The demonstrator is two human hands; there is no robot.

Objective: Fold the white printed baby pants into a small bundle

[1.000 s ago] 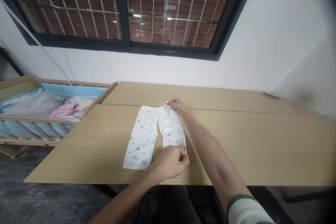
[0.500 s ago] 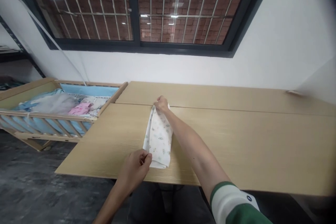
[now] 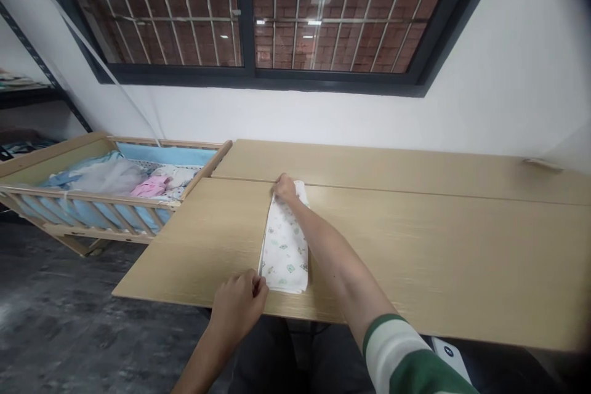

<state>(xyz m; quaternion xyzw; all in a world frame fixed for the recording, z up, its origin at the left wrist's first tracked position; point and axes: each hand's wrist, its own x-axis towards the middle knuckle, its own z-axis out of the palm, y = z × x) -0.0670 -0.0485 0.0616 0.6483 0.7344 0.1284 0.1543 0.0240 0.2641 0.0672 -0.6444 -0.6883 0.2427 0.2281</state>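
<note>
Pale wooden table (image 3: pixel 415 252), and up on it, folded lengthwise and laid flat, printed white baby trousers (image 3: pixel 285 252), top end right at the seam! Right hand (image 3: pixel 285 189) clamped on that end, fingers pinching the cloth; left hand (image 3: pixel 237 308) at the bottom corner, fingers pressed together. Wooden crib (image 3: pixel 92 196) off left, beyond the table.

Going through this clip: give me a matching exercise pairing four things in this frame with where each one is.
Things:
1. Left bare hand
2. Right bare hand
3. Folded white patterned baby garment
4. Pink cloth

Places:
A. Inside the blue-lined wooden crib
B. On the garment's far end
C. At the garment's near corner
D. Lying on the light wooden table

Pairs: 1-C, 2-B, 3-D, 4-A
</note>
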